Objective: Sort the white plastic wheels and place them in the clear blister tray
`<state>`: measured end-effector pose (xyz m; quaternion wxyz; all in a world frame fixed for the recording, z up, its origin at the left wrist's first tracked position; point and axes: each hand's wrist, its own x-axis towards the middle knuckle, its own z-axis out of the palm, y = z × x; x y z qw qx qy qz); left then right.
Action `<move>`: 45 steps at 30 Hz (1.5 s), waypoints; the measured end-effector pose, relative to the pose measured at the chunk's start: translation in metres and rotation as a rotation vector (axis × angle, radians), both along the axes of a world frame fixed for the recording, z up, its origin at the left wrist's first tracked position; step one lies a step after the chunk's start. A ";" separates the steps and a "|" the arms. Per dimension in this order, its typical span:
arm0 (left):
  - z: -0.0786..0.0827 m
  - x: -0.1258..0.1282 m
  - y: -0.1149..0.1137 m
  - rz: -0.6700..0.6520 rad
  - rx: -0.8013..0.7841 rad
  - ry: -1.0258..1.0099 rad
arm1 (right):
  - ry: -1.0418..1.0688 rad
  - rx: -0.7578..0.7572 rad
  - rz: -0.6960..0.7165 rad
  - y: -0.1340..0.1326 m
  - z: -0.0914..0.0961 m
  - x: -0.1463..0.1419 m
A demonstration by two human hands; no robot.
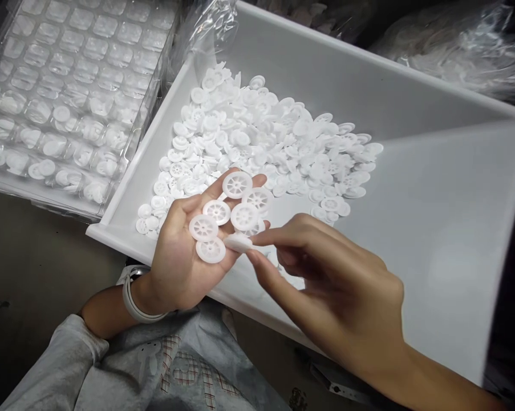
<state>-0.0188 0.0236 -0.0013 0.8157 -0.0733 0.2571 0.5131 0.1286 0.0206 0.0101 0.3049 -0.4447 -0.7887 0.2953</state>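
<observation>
My left hand (180, 268) is palm up over the near side of a white bin, cupping several small white plastic wheels (203, 228) with spokes. They lie spread across its palm and fingers, some overlapping. Between thumb and forefinger, my right hand (334, 291) pinches one white plastic wheel (239, 243), tilted nearly edge-on at the side of the left palm. Behind both hands, a heap of similar white wheels (261, 131) fills the left part of the bin; my hands hide some of its near edge.
The large white bin (437, 211) has raised walls. Left of it stands a clear plastic tray (73, 40) with rows of pockets, the nearer rows holding white parts. Clear plastic bags (462, 51) lie beyond the far wall.
</observation>
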 end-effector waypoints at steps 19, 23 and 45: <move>0.000 0.000 0.000 0.041 0.008 0.031 | 0.133 -0.409 -0.110 0.007 -0.002 -0.004; 0.000 0.000 0.002 0.041 -0.034 0.021 | 0.128 -0.400 -0.117 0.007 -0.003 -0.006; 0.001 -0.001 0.004 0.056 -0.063 0.026 | -0.097 0.184 0.069 0.005 -0.003 0.008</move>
